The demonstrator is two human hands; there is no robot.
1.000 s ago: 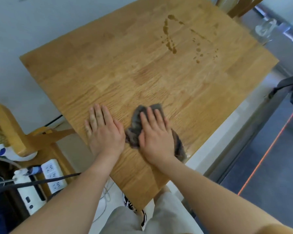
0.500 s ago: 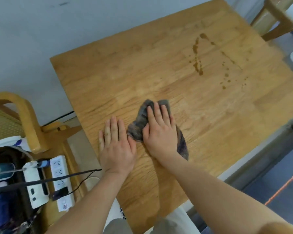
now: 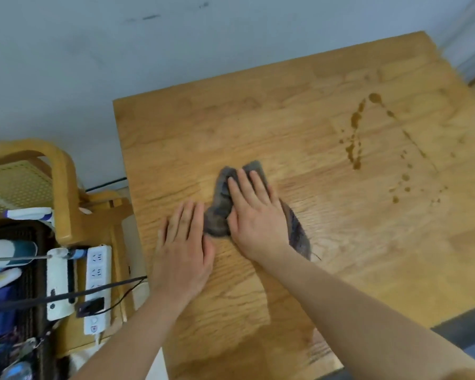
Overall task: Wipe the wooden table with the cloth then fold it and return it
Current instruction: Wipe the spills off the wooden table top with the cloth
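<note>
We press the right hand (image 3: 258, 219), fingers straight, flat on the grey cloth (image 3: 217, 218) at the middle of the wooden table (image 3: 258, 119). The left hand (image 3: 184, 253) rests flat, fingers extended, gripping nothing, toward the table's left edge.

Wooden table (image 3: 258, 127): light oak-look planks, visible grain, smooth satin finish, brown liquid stains (image 3: 355, 133) sitting glossy on top. Cloth (image 3: 220, 215): grey, soft, matt, crumpled fabric. Chair (image 3: 63, 187): smooth bent wood, woven cane panel. Power strip (image 3: 96, 286): white glossy plastic. Wall (image 3: 93, 50): matt paint, scuffed.
</note>
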